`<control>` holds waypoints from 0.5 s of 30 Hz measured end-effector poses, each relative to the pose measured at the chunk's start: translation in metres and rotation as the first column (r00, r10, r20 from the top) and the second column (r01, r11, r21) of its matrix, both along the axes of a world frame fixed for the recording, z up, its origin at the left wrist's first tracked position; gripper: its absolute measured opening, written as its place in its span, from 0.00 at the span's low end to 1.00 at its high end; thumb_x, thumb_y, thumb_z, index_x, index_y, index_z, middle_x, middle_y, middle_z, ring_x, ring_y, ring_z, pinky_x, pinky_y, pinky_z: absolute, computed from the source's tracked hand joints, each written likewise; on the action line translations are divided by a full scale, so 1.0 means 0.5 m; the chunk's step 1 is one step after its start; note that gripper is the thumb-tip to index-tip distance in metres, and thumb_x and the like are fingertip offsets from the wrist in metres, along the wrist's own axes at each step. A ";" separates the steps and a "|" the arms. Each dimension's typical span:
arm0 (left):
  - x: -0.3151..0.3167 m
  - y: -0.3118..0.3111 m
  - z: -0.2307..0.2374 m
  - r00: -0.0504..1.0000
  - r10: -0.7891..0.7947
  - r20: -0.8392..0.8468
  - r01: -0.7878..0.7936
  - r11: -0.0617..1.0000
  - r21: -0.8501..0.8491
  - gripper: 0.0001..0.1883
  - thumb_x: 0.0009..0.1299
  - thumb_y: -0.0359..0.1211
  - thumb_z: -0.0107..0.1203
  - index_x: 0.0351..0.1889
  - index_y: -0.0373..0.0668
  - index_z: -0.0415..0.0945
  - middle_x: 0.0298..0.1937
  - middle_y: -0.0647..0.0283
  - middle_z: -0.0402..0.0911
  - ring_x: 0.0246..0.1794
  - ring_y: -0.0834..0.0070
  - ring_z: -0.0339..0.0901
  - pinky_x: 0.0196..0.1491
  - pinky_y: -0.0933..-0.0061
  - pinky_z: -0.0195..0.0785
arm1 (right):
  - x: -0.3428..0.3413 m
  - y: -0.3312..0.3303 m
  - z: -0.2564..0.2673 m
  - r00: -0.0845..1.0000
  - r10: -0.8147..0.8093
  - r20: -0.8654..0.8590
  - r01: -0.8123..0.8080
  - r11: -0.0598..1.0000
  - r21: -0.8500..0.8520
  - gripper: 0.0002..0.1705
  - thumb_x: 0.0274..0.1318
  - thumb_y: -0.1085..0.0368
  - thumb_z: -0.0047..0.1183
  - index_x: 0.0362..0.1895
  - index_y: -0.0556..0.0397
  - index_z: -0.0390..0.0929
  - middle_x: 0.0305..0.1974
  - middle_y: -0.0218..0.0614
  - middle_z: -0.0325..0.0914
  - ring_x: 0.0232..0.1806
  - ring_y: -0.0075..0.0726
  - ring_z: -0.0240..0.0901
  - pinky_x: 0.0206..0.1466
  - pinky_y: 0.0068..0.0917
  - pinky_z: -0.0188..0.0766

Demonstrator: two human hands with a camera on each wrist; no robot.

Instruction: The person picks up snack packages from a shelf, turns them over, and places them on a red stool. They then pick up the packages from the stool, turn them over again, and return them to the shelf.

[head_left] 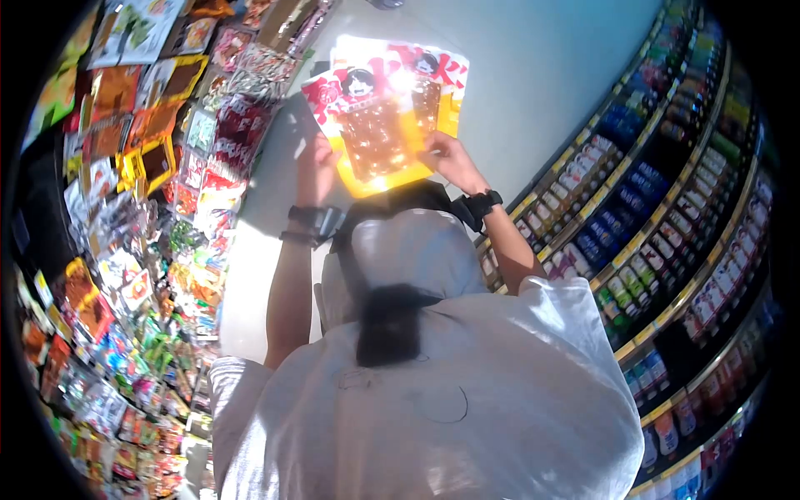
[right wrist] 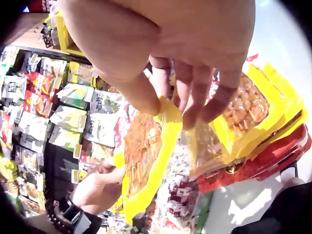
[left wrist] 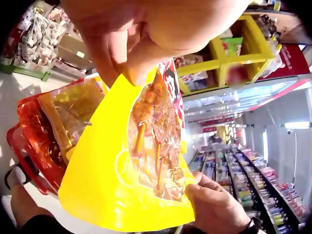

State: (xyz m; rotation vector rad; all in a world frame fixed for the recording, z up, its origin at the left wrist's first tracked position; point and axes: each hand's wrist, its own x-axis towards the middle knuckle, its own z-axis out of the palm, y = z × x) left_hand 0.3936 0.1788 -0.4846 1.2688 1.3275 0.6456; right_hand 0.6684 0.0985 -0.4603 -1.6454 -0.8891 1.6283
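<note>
Grip: narrow, both hands. L hand [head_left: 317,171] pinches one side of a yellow-edged snack pkt [head_left: 375,137], thumb vs. fingers; R hand [head_left: 457,162] pinches the opp. side, nearer the bottom corner. Pkt is held up btwn the hands, in front of the chest.

Its long axis runs away from the body, tilted: the red & white printed top w/ cartoon face points away and slightly to the person's L; the yellow bottom edge points back twd the body. Clear window, showing brown food on sticks, faces the wearer. A 2nd pkt [head_left: 427,98] w/ similar print is partly hidden behind, fanned out to the R.

R wrist view: more yellow-edged pkts [right wrist: 248,105] lie w/ a red basket [right wrist: 258,168]. Hanging snacks [head_left: 150,167] on the L side, bottle shelves [head_left: 621,264] on the R.
</note>
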 end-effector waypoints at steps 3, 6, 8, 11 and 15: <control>-0.062 -0.063 0.078 0.990 0.082 0.111 -0.061 0.982 -0.177 0.11 0.62 0.18 0.56 0.33 0.42 0.65 0.24 0.72 0.64 0.31 0.85 0.66 0.36 0.81 0.61 | -0.030 0.014 0.038 0.992 0.123 0.004 -0.123 0.992 -0.027 0.08 0.56 0.68 0.59 0.34 0.52 0.70 0.31 0.21 0.68 0.32 0.16 0.65 0.33 0.19 0.65; -0.089 -0.122 0.189 0.959 0.225 0.175 -0.209 0.972 -0.104 0.16 0.61 0.12 0.55 0.28 0.42 0.61 0.23 0.77 0.58 0.25 0.92 0.56 0.32 0.89 0.54 | -0.087 0.023 0.100 0.982 0.168 -0.090 -0.167 0.986 0.017 0.15 0.54 0.60 0.63 0.41 0.54 0.76 0.33 0.23 0.73 0.33 0.18 0.69 0.35 0.19 0.68; -0.140 -0.180 0.213 0.950 0.256 0.177 -0.248 0.967 -0.065 0.12 0.62 0.12 0.53 0.33 0.40 0.68 0.26 0.76 0.68 0.30 0.91 0.65 0.37 0.88 0.61 | -0.129 0.012 0.121 0.969 0.218 -0.118 -0.213 0.976 0.052 0.16 0.55 0.60 0.63 0.44 0.54 0.76 0.33 0.23 0.75 0.34 0.17 0.70 0.35 0.18 0.69; -0.193 -0.267 0.261 0.858 0.416 0.301 -0.389 0.909 -0.148 0.13 0.64 0.14 0.53 0.45 0.37 0.74 0.38 0.69 0.79 0.40 0.87 0.73 0.47 0.83 0.68 | -0.196 -0.008 0.170 0.922 0.356 -0.151 -0.347 0.934 0.082 0.15 0.58 0.62 0.60 0.47 0.54 0.77 0.37 0.23 0.77 0.39 0.17 0.71 0.41 0.19 0.69; -0.270 -0.408 0.305 0.848 0.445 0.287 -0.455 0.890 -0.037 0.21 0.67 0.21 0.56 0.59 0.35 0.71 0.50 0.66 0.79 0.48 0.83 0.74 0.53 0.77 0.69 | -0.309 -0.062 0.219 0.850 0.525 -0.047 -0.512 0.843 0.165 0.15 0.63 0.64 0.54 0.52 0.55 0.78 0.46 0.24 0.79 0.44 0.16 0.71 0.50 0.21 0.68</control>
